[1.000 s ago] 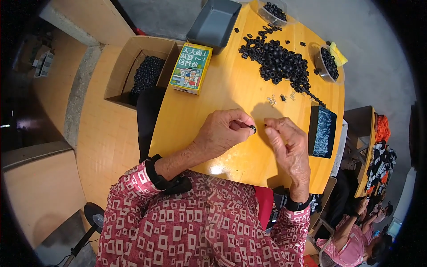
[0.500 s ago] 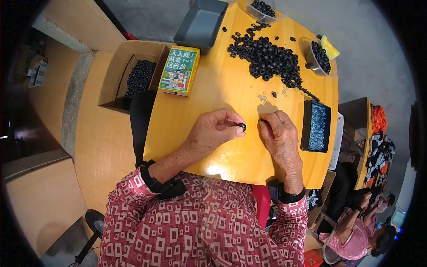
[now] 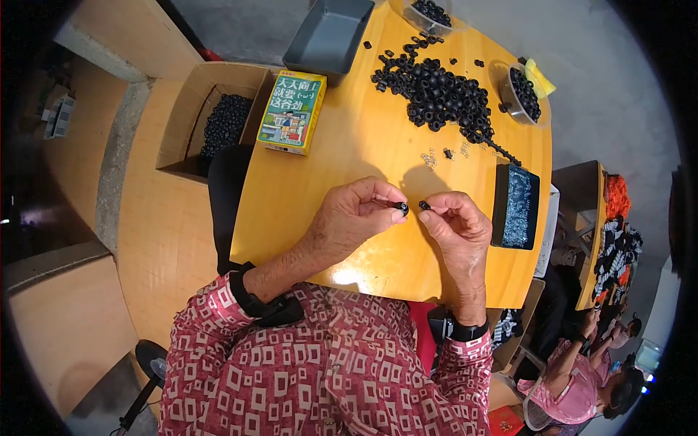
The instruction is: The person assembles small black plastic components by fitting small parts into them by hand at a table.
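My left hand (image 3: 356, 214) pinches a small black round part (image 3: 402, 208) between thumb and fingertips, its ringed end turned to the right. Just across a narrow gap, my right hand (image 3: 462, 221) holds another small black part (image 3: 424, 206) in a thumb-and-finger pinch. The two parts are close but apart, above the near part of the yellow table (image 3: 305, 196). Farther off lies a loose heap of black ring-like parts (image 3: 443, 94). In front of the heap are tiny pale metal bits (image 3: 429, 157) and a single black part (image 3: 448, 153).
A black tray of small pale bits (image 3: 517, 207) lies at the right edge. Clear bowls of black parts (image 3: 525, 96) stand farther back. On the left are a yellow-green box (image 3: 292, 112), a grey bin (image 3: 327, 36) and a carton (image 3: 178, 120). A person in pink (image 3: 567, 378) sits lower right.
My right hand has turned and moved left, bringing a small black part into sight beside the left one. The left hand has shifted slightly right, still pinching its part.
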The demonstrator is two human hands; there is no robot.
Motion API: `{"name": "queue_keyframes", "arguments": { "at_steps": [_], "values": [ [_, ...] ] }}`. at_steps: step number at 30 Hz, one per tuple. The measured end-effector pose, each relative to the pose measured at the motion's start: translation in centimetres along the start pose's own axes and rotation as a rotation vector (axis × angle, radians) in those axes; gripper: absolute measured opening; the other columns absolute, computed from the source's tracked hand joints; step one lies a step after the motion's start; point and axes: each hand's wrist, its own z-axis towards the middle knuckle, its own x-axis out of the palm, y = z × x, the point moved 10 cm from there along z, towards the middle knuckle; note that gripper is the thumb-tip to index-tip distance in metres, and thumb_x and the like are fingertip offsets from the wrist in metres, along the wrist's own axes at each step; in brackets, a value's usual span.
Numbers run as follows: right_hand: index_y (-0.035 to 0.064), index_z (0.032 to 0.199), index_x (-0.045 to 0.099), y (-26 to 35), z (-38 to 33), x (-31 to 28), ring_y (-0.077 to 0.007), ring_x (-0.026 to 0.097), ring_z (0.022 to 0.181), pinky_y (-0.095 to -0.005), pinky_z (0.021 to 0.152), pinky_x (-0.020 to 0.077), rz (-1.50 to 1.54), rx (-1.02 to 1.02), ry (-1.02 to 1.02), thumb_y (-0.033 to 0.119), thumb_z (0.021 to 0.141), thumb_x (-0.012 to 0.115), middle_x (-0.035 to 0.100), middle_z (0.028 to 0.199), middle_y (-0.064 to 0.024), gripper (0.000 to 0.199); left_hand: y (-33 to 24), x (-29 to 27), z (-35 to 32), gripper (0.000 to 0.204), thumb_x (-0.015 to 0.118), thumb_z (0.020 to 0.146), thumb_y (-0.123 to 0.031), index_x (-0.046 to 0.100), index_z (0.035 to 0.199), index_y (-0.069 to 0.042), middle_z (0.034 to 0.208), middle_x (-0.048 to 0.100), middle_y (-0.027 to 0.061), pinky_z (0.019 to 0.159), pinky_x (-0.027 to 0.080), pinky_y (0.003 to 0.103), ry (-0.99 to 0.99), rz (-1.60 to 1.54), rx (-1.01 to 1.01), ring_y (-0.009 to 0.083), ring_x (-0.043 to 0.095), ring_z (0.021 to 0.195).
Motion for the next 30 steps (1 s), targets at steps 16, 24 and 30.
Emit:
{"name": "queue_keyframes", "arguments": {
  "at_steps": [16, 24, 30],
  "values": [
    [-0.0013, 0.093, 0.069, 4.0, 0.3, 0.9, -0.0133, 0.060, 0.084, -0.0247, 0.076, 0.0501, -0.116, -0.126, 0.148, -0.009, 0.077, 0.073, 0.064, 0.090, -0.0059, 0.019, 0.0, 1.1, -0.3, 0.022, 0.064, 0.089, 0.003, 0.064, 0.111, 0.002, 0.104, 0.067, 0.0068, 0.090, 0.053, 0.026, 0.036, 0.065, -0.092, 0.0137, 0.065, 0.099],
    [-0.0013, 0.092, 0.069, 3.7, 0.1, 1.3, -0.0159, 0.061, 0.083, -0.0267, 0.075, 0.0502, -0.110, -0.171, 0.152, -0.007, 0.076, 0.074, 0.067, 0.088, -0.0065, 0.018, 0.0, 1.1, -0.4, 0.022, 0.064, 0.090, 0.002, 0.064, 0.112, 0.003, 0.103, 0.068, 0.0078, 0.089, 0.053, 0.025, 0.030, 0.065, -0.095, 0.0138, 0.065, 0.098],
    [-0.0013, 0.091, 0.070, 3.0, 0.1, 1.5, -0.0168, 0.061, 0.084, -0.0272, 0.075, 0.0502, -0.115, -0.164, 0.156, -0.008, 0.076, 0.074, 0.067, 0.089, -0.0071, 0.017, 0.5, 0.9, -0.4, 0.021, 0.067, 0.087, -0.001, 0.066, 0.107, 0.003, 0.100, 0.067, 0.0048, 0.084, 0.052, 0.023, 0.027, 0.042, -0.096, 0.0097, 0.063, 0.093]
  ]
}}
